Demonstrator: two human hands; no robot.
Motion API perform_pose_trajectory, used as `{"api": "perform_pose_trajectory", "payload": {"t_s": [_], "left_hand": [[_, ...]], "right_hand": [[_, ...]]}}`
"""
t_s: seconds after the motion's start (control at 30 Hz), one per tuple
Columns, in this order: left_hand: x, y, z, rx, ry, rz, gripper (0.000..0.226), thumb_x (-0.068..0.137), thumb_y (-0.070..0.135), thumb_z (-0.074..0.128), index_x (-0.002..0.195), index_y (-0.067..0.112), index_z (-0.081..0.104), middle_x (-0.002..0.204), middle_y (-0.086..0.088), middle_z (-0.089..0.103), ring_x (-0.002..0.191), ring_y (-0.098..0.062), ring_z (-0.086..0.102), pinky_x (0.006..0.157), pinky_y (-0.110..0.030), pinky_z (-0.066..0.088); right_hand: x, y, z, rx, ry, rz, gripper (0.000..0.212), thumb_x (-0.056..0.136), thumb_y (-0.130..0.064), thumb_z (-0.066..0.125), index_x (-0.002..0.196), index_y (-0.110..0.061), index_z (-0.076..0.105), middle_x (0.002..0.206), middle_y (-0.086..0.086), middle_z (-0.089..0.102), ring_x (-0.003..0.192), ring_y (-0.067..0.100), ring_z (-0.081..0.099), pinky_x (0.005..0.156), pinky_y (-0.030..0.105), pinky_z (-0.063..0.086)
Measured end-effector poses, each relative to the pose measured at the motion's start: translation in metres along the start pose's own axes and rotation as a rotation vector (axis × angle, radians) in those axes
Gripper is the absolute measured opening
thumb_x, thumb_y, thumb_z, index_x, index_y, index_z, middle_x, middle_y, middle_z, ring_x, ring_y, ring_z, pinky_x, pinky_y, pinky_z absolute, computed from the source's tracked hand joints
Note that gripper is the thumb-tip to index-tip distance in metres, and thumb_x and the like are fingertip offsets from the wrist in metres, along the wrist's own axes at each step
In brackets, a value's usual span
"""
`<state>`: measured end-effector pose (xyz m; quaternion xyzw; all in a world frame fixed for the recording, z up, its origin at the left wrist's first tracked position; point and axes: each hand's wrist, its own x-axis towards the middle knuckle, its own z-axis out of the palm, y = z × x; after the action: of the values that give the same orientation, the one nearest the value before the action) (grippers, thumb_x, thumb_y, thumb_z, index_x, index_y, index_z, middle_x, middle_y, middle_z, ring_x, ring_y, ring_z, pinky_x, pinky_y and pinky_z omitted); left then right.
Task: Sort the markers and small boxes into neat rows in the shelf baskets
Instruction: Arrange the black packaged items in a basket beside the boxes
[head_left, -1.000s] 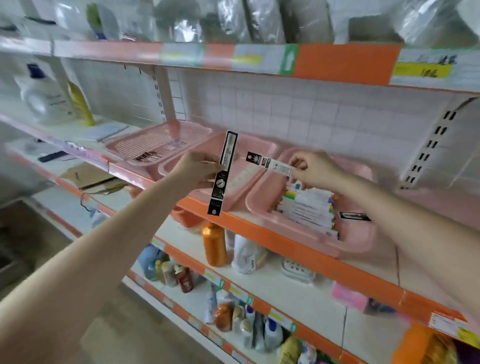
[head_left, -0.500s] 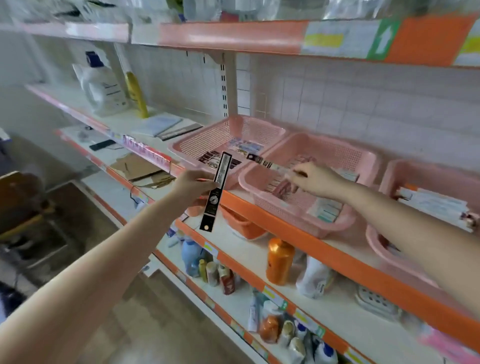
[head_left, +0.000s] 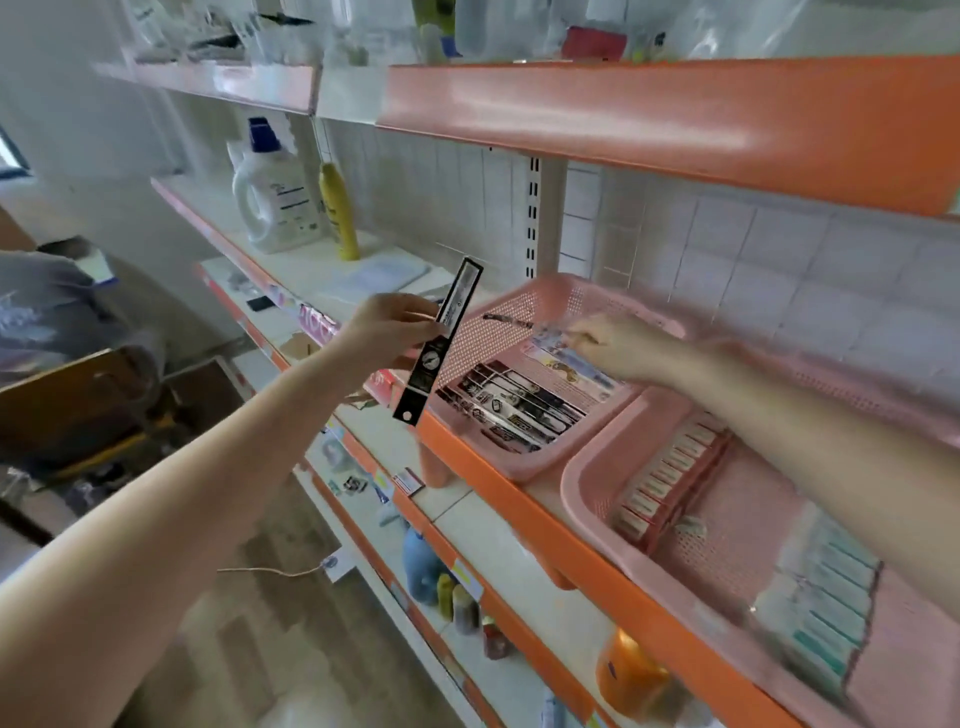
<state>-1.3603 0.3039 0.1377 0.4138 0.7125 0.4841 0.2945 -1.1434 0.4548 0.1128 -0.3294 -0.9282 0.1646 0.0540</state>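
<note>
My left hand (head_left: 387, 332) pinches a long black marker pack (head_left: 439, 343) upright, just left of the left pink basket (head_left: 498, 332). My right hand (head_left: 618, 345) reaches into that basket and holds a thin black-and-white marker pack (head_left: 511, 320) by its end, above the basket's far side. Black marker packs (head_left: 511, 408) lie in a row on the basket floor, with a pale card pack (head_left: 569, 361) behind them. The nearer pink basket (head_left: 587, 478) holds a row of small red-and-white boxes (head_left: 670, 470) and greenish-white boxes (head_left: 826, 618).
The baskets stand on an orange-edged shelf (head_left: 519, 499). A white detergent jug (head_left: 272, 200) and a yellow bottle (head_left: 337, 208) stand further left. An upper shelf (head_left: 675, 119) overhangs. Bottles (head_left: 452, 587) fill the lower shelf. Brown cardboard boxes (head_left: 78, 400) sit at left.
The view swung left from the right basket to the left one. My right hand carried the thin pack over into the left basket. My left hand kept holding its pack upright.
</note>
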Motion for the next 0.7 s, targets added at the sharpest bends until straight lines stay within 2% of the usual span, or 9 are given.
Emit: {"api": "perform_pose_trajectory", "payload": {"t_s": [0.03, 0.13, 0.23, 0.27, 0.37, 0.43, 0.53, 0.63, 0.7], "left_hand": [[0.011, -0.003, 0.003, 0.026, -0.014, 0.003, 0.012, 0.086, 0.007, 0.066, 0.093, 0.015, 0.062, 0.078, 0.001, 0.063, 0.063, -0.006, 0.061, 0.054, -0.018, 0.053], [0.047, -0.012, 0.013, 0.118, -0.091, 0.015, 0.019, 0.085, 0.012, 0.069, 0.103, 0.013, 0.063, 0.082, 0.004, 0.063, 0.069, -0.007, 0.06, 0.059, -0.02, 0.056], [0.088, -0.018, 0.021, 0.164, -0.198, 0.014, 0.017, 0.084, 0.015, 0.07, 0.1, 0.016, 0.063, 0.096, 0.0, 0.067, 0.084, -0.013, 0.064, 0.069, -0.027, 0.058], [0.101, -0.018, 0.025, 0.169, -0.226, 0.016, 0.015, 0.084, 0.015, 0.07, 0.097, 0.018, 0.063, 0.1, -0.002, 0.068, 0.09, -0.016, 0.065, 0.072, -0.031, 0.058], [0.133, -0.025, 0.032, 0.203, -0.307, 0.037, 0.014, 0.084, 0.014, 0.069, 0.097, 0.016, 0.063, 0.103, -0.004, 0.068, 0.095, -0.021, 0.065, 0.074, -0.036, 0.058], [0.144, -0.029, 0.033, 0.261, -0.353, 0.083, 0.015, 0.086, 0.013, 0.067, 0.1, 0.013, 0.062, 0.102, -0.004, 0.067, 0.087, -0.018, 0.063, 0.068, -0.029, 0.057], [0.167, -0.03, 0.03, 0.305, -0.426, 0.156, 0.013, 0.087, 0.011, 0.065, 0.1, 0.013, 0.061, 0.1, -0.003, 0.067, 0.077, -0.014, 0.062, 0.059, -0.022, 0.056], [0.187, -0.026, 0.031, 0.211, -0.466, 0.166, 0.012, 0.086, 0.01, 0.066, 0.097, 0.015, 0.062, 0.096, -0.003, 0.069, 0.08, -0.017, 0.063, 0.066, -0.027, 0.057], [0.194, -0.027, 0.039, 0.111, -0.501, 0.167, 0.013, 0.086, 0.01, 0.066, 0.098, 0.014, 0.061, 0.089, -0.001, 0.067, 0.074, -0.012, 0.063, 0.058, -0.021, 0.056]], "right_hand": [[0.006, 0.002, 0.004, -0.031, -0.023, -0.01, 0.033, 0.101, -0.033, 0.037, 0.115, -0.015, 0.061, 0.108, 0.014, 0.066, 0.083, 0.027, 0.064, 0.078, 0.04, 0.055], [0.027, 0.012, 0.017, -0.15, -0.135, -0.014, 0.029, 0.099, -0.036, 0.041, 0.108, -0.018, 0.062, 0.112, -0.006, 0.056, 0.068, 0.006, 0.053, 0.062, 0.021, 0.046], [0.046, 0.02, 0.026, -0.116, -0.16, 0.06, 0.046, 0.098, -0.046, 0.033, 0.113, -0.015, 0.063, 0.121, -0.001, 0.061, 0.083, 0.011, 0.063, 0.082, 0.032, 0.053], [0.05, 0.021, 0.027, -0.077, -0.162, 0.108, 0.044, 0.1, -0.041, 0.031, 0.115, -0.014, 0.063, 0.122, 0.0, 0.062, 0.077, 0.006, 0.063, 0.083, 0.029, 0.053], [0.066, 0.022, 0.031, -0.047, -0.165, 0.201, 0.034, 0.101, -0.021, 0.036, 0.12, -0.005, 0.059, 0.115, 0.008, 0.065, 0.05, 0.0, 0.047, 0.05, 0.007, 0.041], [0.074, 0.023, 0.032, -0.04, -0.157, 0.239, 0.029, 0.098, -0.019, 0.042, 0.117, -0.006, 0.059, 0.102, 0.01, 0.067, 0.052, 0.004, 0.044, 0.04, 0.01, 0.034], [0.084, 0.023, 0.03, 0.032, -0.137, 0.289, 0.022, 0.095, -0.023, 0.051, 0.108, -0.01, 0.063, 0.09, 0.002, 0.066, 0.061, 0.01, 0.05, 0.052, 0.016, 0.039], [0.082, 0.022, 0.03, 0.123, -0.125, 0.343, 0.029, 0.088, -0.023, 0.066, 0.116, -0.018, 0.064, 0.098, -0.007, 0.065, 0.08, 0.008, 0.058, 0.069, 0.016, 0.042], [0.079, 0.022, 0.034, 0.155, -0.126, 0.393, 0.026, 0.082, -0.026, 0.072, 0.108, -0.02, 0.067, 0.097, -0.008, 0.068, 0.081, 0.004, 0.06, 0.072, 0.018, 0.045]]}}
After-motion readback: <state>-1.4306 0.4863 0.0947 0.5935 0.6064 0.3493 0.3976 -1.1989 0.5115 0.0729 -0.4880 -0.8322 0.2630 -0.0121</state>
